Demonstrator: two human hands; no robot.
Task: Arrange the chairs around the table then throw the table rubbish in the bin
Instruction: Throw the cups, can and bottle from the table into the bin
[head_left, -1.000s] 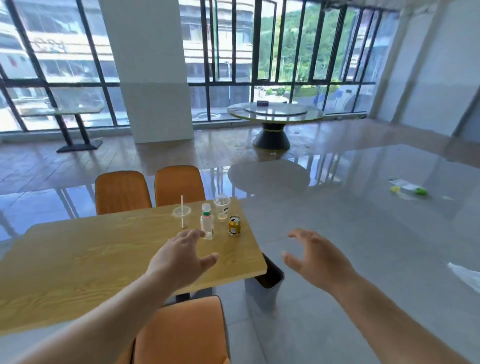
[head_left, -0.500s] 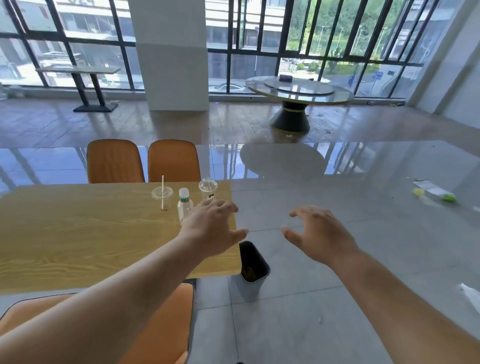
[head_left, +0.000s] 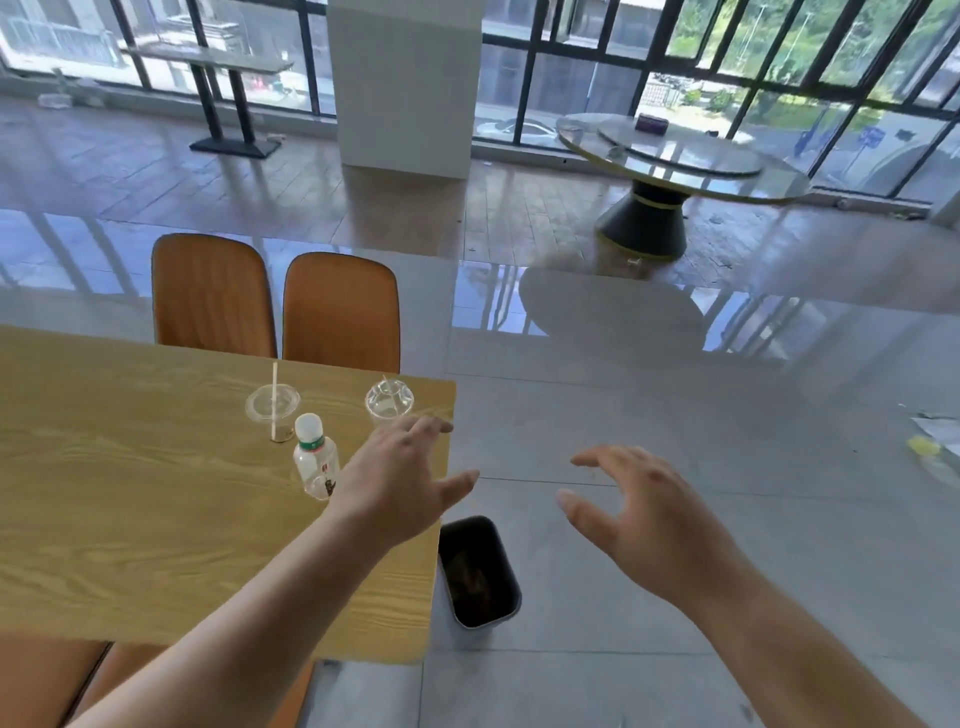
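The left hand (head_left: 402, 483) perhaps hides something by the domed cup (head_left: 389, 399).

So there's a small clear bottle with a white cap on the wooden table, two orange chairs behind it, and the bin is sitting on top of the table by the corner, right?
Not quite. The head view shows the bin standing on the floor beside the wooden table's corner, not on it. The rest holds: the small clear bottle with a white cap is on the table, and two orange chairs stand behind it.

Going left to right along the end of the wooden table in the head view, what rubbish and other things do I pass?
Cup with straw → small bottle → domed-lid cup → left hand → bin on the floor → right hand.
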